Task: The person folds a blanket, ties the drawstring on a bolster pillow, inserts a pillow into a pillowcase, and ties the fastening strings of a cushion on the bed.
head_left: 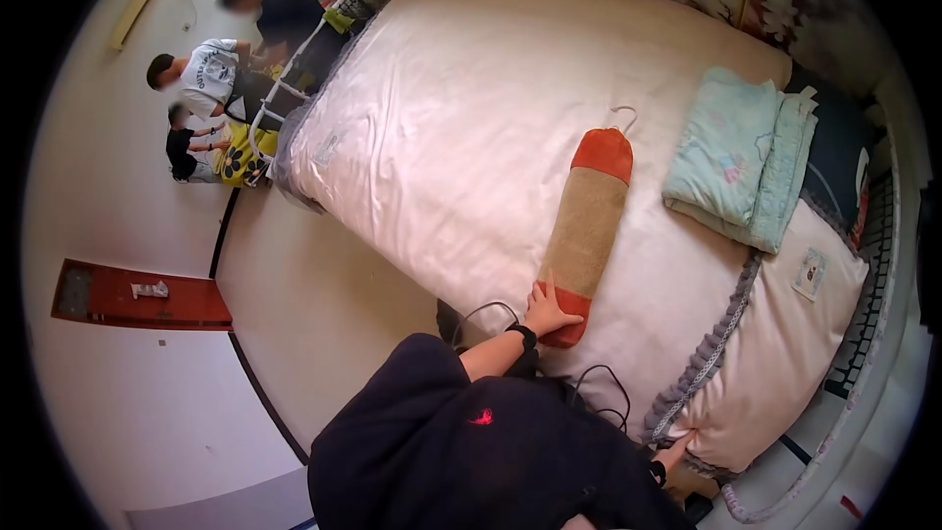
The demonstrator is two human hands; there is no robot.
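A long bolster (586,221) with a tan middle and orange ends lies on the bed, a looped strap at its far end. My left hand (551,312) rests on its near orange end, fingers and thumb spread over the surface. At the near edge of the bed, my right hand (674,454) grips the corner of a pale pink pillow (785,334) trimmed with grey ruffle. Part of that hand is hidden by the pillow fabric. Both wrists wear dark bands.
The bed (442,118) has a shiny pale pink cover. A folded light-green quilt (726,152) lies beside a dark pillow (839,152). Black cables (601,383) run near my body. Several people stand by a white rail (285,83) at the far end. A red door (147,294) is at left.
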